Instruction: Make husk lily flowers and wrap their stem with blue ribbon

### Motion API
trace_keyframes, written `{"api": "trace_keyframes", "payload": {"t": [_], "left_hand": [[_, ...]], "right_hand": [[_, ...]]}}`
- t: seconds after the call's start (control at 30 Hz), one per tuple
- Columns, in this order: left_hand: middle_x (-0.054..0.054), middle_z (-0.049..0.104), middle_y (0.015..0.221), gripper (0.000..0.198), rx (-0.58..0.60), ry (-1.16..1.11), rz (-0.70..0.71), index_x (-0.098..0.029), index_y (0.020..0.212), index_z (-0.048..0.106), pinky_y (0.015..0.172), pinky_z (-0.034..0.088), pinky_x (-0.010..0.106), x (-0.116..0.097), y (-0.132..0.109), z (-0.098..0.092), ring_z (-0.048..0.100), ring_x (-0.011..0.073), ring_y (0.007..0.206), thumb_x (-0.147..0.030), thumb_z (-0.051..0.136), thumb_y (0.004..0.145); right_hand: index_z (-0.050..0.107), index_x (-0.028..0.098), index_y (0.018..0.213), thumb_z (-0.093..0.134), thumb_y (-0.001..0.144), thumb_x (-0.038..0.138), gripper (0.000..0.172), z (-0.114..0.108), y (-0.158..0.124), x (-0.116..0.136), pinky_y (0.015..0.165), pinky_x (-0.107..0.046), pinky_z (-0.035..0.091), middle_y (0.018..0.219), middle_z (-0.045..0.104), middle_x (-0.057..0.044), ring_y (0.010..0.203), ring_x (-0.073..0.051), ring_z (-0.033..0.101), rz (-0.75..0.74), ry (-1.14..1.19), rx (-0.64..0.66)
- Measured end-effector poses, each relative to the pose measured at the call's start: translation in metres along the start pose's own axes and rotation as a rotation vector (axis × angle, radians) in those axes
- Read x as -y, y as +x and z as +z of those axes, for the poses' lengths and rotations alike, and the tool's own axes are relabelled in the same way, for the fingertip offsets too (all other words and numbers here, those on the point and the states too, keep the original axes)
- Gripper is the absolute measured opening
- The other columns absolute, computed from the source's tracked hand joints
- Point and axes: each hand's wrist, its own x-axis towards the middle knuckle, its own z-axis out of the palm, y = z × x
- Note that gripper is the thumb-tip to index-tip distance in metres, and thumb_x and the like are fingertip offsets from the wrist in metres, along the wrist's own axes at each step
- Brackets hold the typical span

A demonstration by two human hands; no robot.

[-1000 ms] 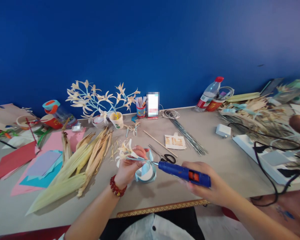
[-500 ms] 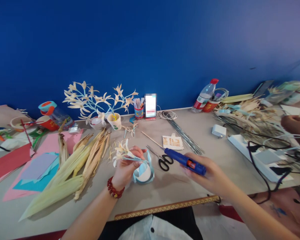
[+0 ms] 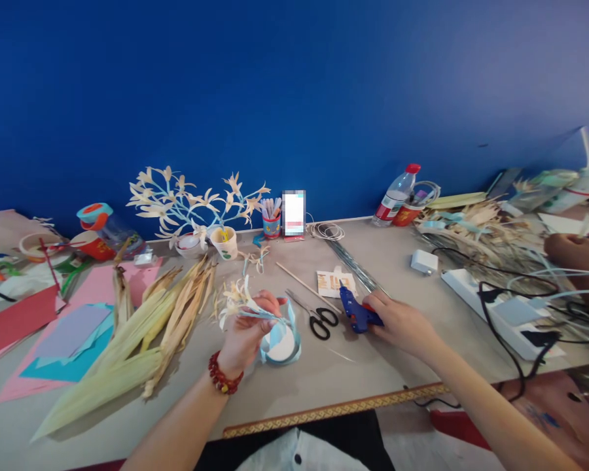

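Note:
My left hand (image 3: 248, 337), a red bead bracelet at its wrist, pinches the pale blue stems of a small cream husk flower (image 3: 236, 299). Just beside those fingers stands a roll of light blue tape (image 3: 281, 356), a strip of it reaching up to the stems. My right hand (image 3: 405, 324) is closed round a blue hot glue gun (image 3: 356, 313), which is low at the table with its nozzle over a stained white card (image 3: 328, 282). Between both hands lie black-handled scissors (image 3: 321, 323) and a thin wooden stick (image 3: 297, 278).
Corn husks (image 3: 122, 356) and coloured paper (image 3: 71, 330) spread over the left side. Husk flowers stand in a paper cup (image 3: 226, 245) at the back. Wires (image 3: 356, 261) lie behind the card. A power strip (image 3: 491, 314) with cables and another person's hand (image 3: 574, 252) are at right.
My right hand has lowered the glue gun and turned it, so its nozzle now points up and away near the card. My left hand keeps its grip on the flower stems.

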Motion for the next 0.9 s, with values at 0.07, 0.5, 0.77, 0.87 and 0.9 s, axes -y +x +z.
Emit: {"api": "trace_keyframes", "payload": {"t": [0.07, 0.5, 0.77, 0.87, 0.9], "left_hand": [[0.0, 0.055, 0.069, 0.025, -0.001, -0.011, 0.005, -0.019, 0.067, 0.071, 0.1, 0.043, 0.05, -0.001, 0.0, 0.0, 0.053, 0.0158, 0.071, -0.042, 0.081, 0.069], [0.002, 0.059, 0.077, 0.014, -0.034, -0.043, -0.019, -0.019, 0.073, 0.073, 0.103, 0.042, 0.046, 0.002, -0.006, 0.005, 0.06, 0.0206, 0.088, -0.031, 0.081, 0.071], [0.003, 0.06, 0.081, 0.017, -0.037, -0.043, -0.055, -0.019, 0.07, 0.072, 0.105, 0.041, 0.046, -0.004, -0.009, 0.012, 0.06, 0.0226, 0.093, -0.032, 0.082, 0.068], [0.002, 0.061, 0.079, 0.013, -0.038, -0.026, -0.064, -0.019, 0.07, 0.072, 0.105, 0.042, 0.047, -0.002, -0.01, 0.01, 0.061, 0.0214, 0.091, -0.028, 0.082, 0.068], [0.002, 0.061, 0.08, 0.012, -0.031, -0.022, -0.058, -0.02, 0.071, 0.072, 0.105, 0.042, 0.047, -0.001, -0.01, 0.009, 0.061, 0.021, 0.09, -0.027, 0.082, 0.068]], "right_hand": [[0.06, 0.02, 0.108, 0.057, 0.082, 0.024, 0.026, -0.009, -0.002, -0.003, 0.071, -0.036, 0.052, 0.108, 0.067, -0.01, 0.086, -0.026, 0.068, -0.061, 0.037, 0.032], [0.063, 0.022, 0.107, 0.059, 0.09, 0.015, 0.019, -0.063, -0.011, 0.151, 0.082, -0.038, 0.053, 0.105, 0.072, -0.007, 0.093, -0.023, 0.065, -0.529, 0.094, -0.746], [0.066, 0.021, 0.085, 0.052, 0.094, 0.012, 0.018, -0.065, 0.012, 0.173, 0.067, -0.033, 0.047, 0.088, 0.073, -0.003, 0.077, -0.019, 0.061, -0.566, 0.053, -0.847], [0.064, 0.021, 0.088, 0.055, 0.092, 0.011, 0.014, -0.062, 0.009, 0.167, 0.069, -0.033, 0.047, 0.087, 0.074, -0.003, 0.077, -0.018, 0.061, -0.587, 0.138, -0.845], [0.064, 0.021, 0.089, 0.055, 0.091, 0.011, 0.013, -0.061, 0.007, 0.164, 0.07, -0.033, 0.048, 0.088, 0.074, -0.004, 0.077, -0.018, 0.061, -0.591, 0.181, -0.839]]}}
